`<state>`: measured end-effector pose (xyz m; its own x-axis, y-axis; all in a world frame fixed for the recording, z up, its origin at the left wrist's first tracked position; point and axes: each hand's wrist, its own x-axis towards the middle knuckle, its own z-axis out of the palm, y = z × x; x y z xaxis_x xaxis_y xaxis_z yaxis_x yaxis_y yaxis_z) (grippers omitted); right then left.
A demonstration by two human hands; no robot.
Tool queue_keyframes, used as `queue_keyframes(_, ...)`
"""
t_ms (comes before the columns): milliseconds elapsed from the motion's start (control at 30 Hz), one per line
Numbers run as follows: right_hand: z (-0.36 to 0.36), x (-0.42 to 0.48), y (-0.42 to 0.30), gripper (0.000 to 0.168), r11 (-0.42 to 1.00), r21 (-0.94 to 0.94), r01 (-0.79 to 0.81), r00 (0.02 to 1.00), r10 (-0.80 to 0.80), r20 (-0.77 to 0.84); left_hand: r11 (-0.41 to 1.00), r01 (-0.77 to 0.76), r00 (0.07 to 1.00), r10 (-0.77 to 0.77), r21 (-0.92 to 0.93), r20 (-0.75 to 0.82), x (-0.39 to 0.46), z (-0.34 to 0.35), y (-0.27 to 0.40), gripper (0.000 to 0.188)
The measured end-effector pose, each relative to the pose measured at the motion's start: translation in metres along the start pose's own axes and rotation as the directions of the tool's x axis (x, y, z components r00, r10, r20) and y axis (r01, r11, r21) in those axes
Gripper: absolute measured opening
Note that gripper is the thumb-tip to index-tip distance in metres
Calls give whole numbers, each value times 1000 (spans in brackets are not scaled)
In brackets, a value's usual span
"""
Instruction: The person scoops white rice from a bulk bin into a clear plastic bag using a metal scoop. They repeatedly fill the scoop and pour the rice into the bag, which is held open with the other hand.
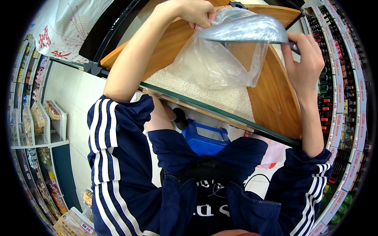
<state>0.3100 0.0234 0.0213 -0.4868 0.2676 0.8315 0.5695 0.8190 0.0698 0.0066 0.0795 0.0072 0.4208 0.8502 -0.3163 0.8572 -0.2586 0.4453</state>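
Observation:
My left hand (199, 13) pinches the rim of a clear plastic bag (220, 63) that hangs over a wooden bin (273, 85). Pale grain shows through the bag's lower part. My right hand (305, 62) grips the dark handle of a shiny metal scoop (251, 29). Rounded back upward, the scoop lies across the bag's mouth; its inside is hidden. Below the bag, a bed of white rice (203, 96) slopes along the bin's front, and the bag's bottom hangs over or rests on it; I cannot tell which.
A green-edged glass panel (200, 110) fronts the bin. Beneath it, a blue plastic stool or crate (203, 138) stands between my legs. Shelves of bottles (324, 85) line the right side. Packaged goods (38, 118) fill racks on the left. A printed white sack (65, 29) lies upper left.

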Motion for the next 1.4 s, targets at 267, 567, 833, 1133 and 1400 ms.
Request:
queue_keyframes(267, 16, -20, -35, 16, 953, 175, 246, 813, -301, 498, 999, -28, 1000, 28, -27, 1, 4, 0, -3, 21)
queue_keyframes(567, 25, -66, -38, 7, 941, -74, 332, 391, -66, 918, 999, -13, 1000, 13, -39, -16, 4, 1, -3, 22)
queue_keyframes(833, 43, -81, -54, 8, 953, 159, 258, 276, -230, 933, 999, -22, 999, 21, -23, -35, 2, 1, -1, 23)
queue_keyframes(1133, 42, -54, -44, 23, 984, 132, -120, 386, -76, 919, 998, -64, 998, 64, 10, -17, 4, -1, -6, 25)
queue_keyframes(1400, 38, -28, -35, 24, 793, 175, -583, 408, 100, 907, 999, -40, 999, 40, -7, -33, 2, -1, -1, 26)
